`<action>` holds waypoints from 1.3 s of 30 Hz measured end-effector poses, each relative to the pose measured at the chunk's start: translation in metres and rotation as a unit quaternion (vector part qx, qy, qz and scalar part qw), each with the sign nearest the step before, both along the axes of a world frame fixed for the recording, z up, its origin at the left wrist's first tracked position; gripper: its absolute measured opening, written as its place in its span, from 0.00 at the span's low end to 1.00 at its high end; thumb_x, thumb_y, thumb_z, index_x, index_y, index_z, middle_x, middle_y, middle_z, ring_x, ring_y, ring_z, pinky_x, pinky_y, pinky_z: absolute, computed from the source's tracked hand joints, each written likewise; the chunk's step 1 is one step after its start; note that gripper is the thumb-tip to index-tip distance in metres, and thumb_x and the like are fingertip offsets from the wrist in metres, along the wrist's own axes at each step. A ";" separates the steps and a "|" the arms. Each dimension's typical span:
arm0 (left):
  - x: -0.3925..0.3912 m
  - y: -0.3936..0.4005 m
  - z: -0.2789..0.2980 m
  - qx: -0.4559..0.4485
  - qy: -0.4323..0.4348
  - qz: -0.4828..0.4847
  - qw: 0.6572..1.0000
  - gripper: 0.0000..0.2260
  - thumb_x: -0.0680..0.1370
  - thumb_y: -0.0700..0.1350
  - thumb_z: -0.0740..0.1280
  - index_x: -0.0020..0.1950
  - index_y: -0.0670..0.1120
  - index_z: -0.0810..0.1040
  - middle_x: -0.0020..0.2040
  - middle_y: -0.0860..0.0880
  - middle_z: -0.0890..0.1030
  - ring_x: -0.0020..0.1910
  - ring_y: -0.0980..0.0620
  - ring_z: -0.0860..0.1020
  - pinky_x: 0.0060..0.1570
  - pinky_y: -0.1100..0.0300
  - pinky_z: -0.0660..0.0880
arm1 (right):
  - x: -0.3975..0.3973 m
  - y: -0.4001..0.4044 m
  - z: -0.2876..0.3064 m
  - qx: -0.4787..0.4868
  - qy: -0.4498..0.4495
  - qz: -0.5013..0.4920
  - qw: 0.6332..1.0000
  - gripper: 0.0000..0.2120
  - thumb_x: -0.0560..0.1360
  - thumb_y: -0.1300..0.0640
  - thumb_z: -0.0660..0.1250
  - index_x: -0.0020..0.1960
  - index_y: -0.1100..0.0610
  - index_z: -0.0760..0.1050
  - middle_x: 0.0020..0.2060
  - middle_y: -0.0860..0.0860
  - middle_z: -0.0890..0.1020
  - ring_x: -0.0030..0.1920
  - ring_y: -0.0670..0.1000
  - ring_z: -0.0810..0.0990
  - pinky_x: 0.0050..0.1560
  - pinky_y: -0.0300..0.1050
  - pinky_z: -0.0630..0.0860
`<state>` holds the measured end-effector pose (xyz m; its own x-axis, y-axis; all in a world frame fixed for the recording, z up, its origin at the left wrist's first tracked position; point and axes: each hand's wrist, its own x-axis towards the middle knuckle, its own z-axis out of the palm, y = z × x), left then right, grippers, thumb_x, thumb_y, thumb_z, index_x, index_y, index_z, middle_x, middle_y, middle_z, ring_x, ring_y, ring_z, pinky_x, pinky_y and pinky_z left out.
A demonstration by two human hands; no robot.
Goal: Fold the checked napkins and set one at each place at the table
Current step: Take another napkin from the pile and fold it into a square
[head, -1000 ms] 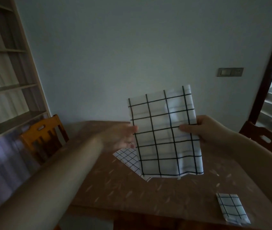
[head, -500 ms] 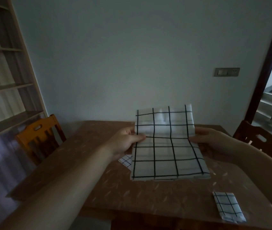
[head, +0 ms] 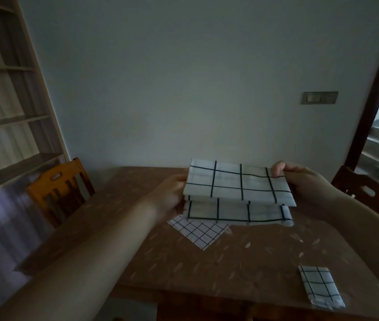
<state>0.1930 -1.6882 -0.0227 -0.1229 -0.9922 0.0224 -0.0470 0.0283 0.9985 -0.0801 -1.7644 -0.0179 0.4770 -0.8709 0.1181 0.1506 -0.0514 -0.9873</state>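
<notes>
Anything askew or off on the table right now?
Only the small-check napkin: it lies at an angle to the table edges, partly under the napkin held in both hands. The folded napkin near the front edge looks tidy.

Both forearms are bare to the frame's edge, and the hands point(head: 241, 189) wear no gloves.

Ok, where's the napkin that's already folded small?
The folded napkin lies on the table at its near right corner, apart from the napkin held up.

Held napkin point(head: 237, 188) above table point(head: 241, 258), folded napkin point(head: 320, 289) front-right
</notes>
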 end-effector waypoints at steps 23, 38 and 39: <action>-0.002 -0.006 0.013 0.036 0.064 0.054 0.996 0.11 0.78 0.37 0.65 0.58 0.47 0.80 0.55 0.41 0.84 0.54 0.40 0.82 0.53 0.46 0.79 | -0.005 0.012 0.023 -0.310 0.255 0.027 0.915 0.24 0.73 0.72 0.63 0.35 0.44 0.84 0.46 0.47 0.84 0.47 0.51 0.83 0.46 0.39 0.79; -0.017 0.007 0.021 -0.002 -0.170 -0.084 0.982 0.07 0.79 0.46 0.67 0.54 0.58 0.78 0.49 0.53 0.85 0.46 0.51 0.84 0.37 0.58 0.81 | 0.034 0.026 0.033 -0.322 0.351 -0.067 0.877 0.19 0.76 0.47 0.67 0.32 0.58 0.76 0.25 0.49 0.68 0.27 0.46 0.65 0.33 0.44 0.64; -0.016 0.009 0.019 0.005 -0.196 -0.091 0.976 0.05 0.80 0.47 0.66 0.54 0.56 0.78 0.47 0.53 0.85 0.42 0.51 0.85 0.34 0.60 0.80 | 0.034 0.026 0.032 -0.324 0.350 -0.070 0.876 0.19 0.76 0.47 0.67 0.32 0.57 0.77 0.24 0.48 0.68 0.26 0.45 0.65 0.32 0.42 0.64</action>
